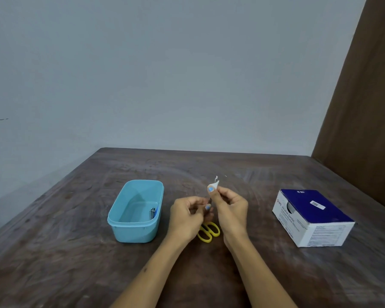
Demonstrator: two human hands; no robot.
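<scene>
Above the middle of the brown table (76, 252), my two hands meet. My right hand (230, 211) pinches a small white swab (214, 186) between thumb and fingers, wrapped round the upper part of a thin metal tool (216, 178) whose tip pokes out above it. My left hand (187, 215) has its fingers curled round the tool's lower end, which is mostly hidden. Yellow-handled scissors (208, 233) lie on the table under my hands, their blades hidden.
A light blue plastic tub (131, 230) stands to the left with some metal tools against its right wall. A blue and white box of alcohol swabs (313, 218) sits to the right. A wall runs behind the table, and a brown panel rises at the right.
</scene>
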